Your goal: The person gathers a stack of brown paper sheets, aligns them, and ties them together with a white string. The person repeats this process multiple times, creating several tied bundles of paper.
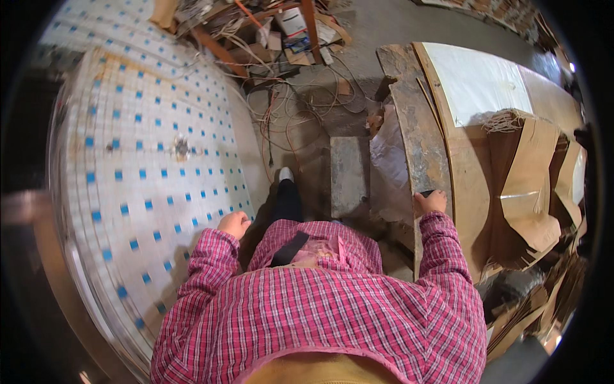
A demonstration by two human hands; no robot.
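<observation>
My left hand (235, 224) is above the right edge of a whitish panel (185, 211) dotted with blue squares. Its fingers are curled in, and nothing shows in them. On the right, my right hand (434, 201) rests at the near part of a worn wooden table edge (419, 141). Its fingers close round a small black object (426, 193), mostly hidden, whose kind I cannot make out. Both arms wear pink checked sleeves.
Brown cardboard pieces (527, 185) and a white sheet (476, 80) lie on the table. A grey block (349, 176) stands beside crumpled pale sheeting (389, 157). Loose cables (291, 105) cross the floor near a cluttered wooden frame (311, 32). More cardboard strips (537, 307) are stacked at lower right.
</observation>
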